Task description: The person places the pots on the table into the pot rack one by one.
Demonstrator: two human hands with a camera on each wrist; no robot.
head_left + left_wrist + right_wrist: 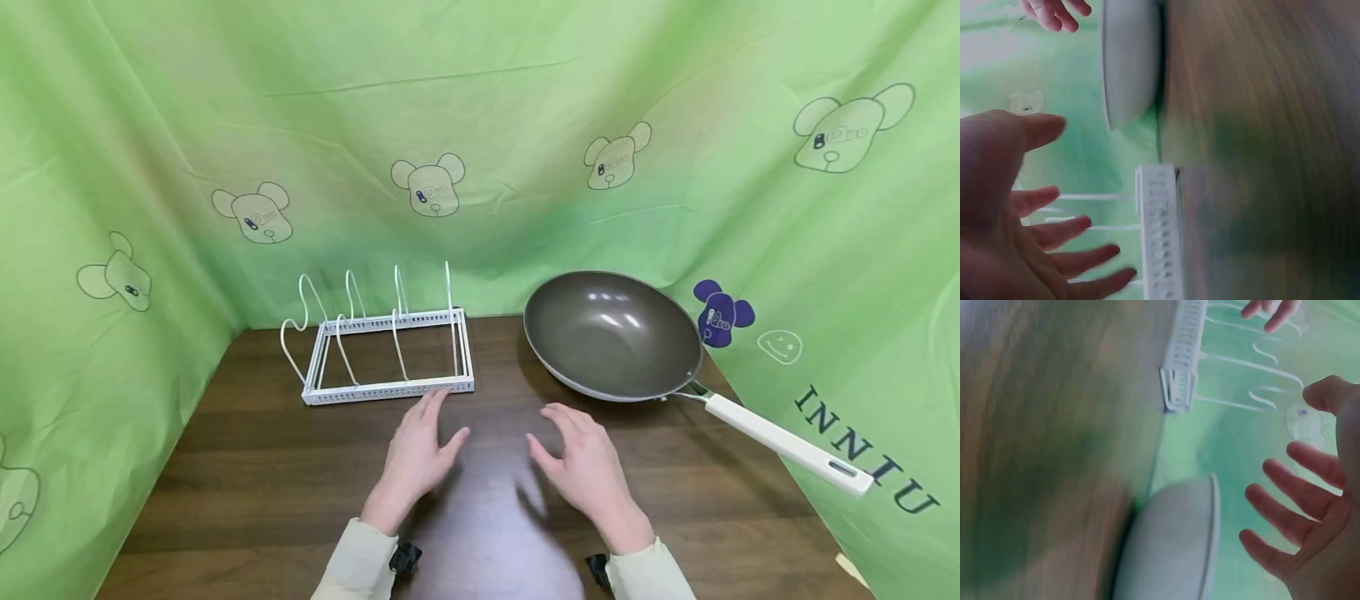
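Note:
Both hands hover above the brown table, fingers spread and holding nothing. My left hand [417,450] is just in front of a white wire rack [390,390], whose perforated base carries several upright loops. In the left wrist view the fingers of that hand [1022,244] appear apart from one another. To the right, my right hand [587,462] is in front of a wok [611,333] with a dark inside and a long white handle [787,442]. The right wrist view shows the wok's pale outer side [1166,544] beyond the right hand's [1310,519] loosely bent fingers.
A green cloth [510,100] printed with bear heads hangs behind and on both sides of the wooden table [255,467]. The wok's handle reaches past the table's right edge. A small pale object [852,571] lies at the lower right edge.

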